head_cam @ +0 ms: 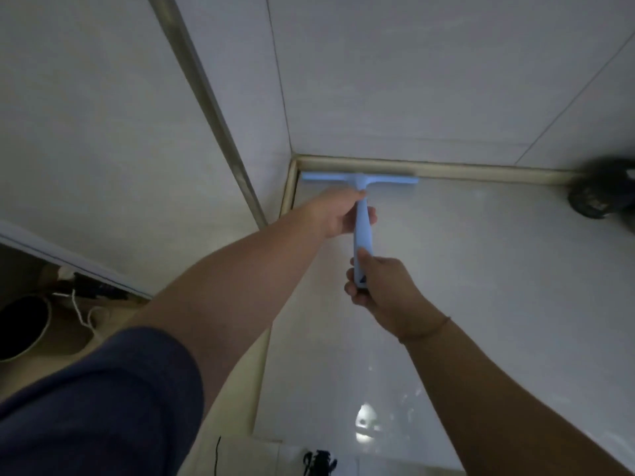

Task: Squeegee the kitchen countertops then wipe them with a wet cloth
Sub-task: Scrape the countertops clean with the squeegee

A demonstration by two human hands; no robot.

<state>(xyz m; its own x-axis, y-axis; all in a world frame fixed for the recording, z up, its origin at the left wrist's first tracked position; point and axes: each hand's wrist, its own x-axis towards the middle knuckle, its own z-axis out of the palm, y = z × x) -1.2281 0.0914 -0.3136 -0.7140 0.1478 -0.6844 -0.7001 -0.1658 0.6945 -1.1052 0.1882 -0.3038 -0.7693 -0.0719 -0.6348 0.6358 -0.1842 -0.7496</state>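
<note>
At my 3 o'clock, dark blurred object (603,188) sits against back wall (429,73); cannot tell what it is. At 9 o'clock, below left wall (96,125), I see round dark-mouthed pot (22,326) on floor, white cord (80,312) just beside it, dark clutter (91,286) behind. At 6 o'clock, small black object (319,462) and thin black wire (217,456).

walls: large pale tiles (412,80) are seen, met at a corner | trim: a metal strip (206,97) is set on the left wall | floor: beige tile (68,338) is seen lower left | light: dim
</note>
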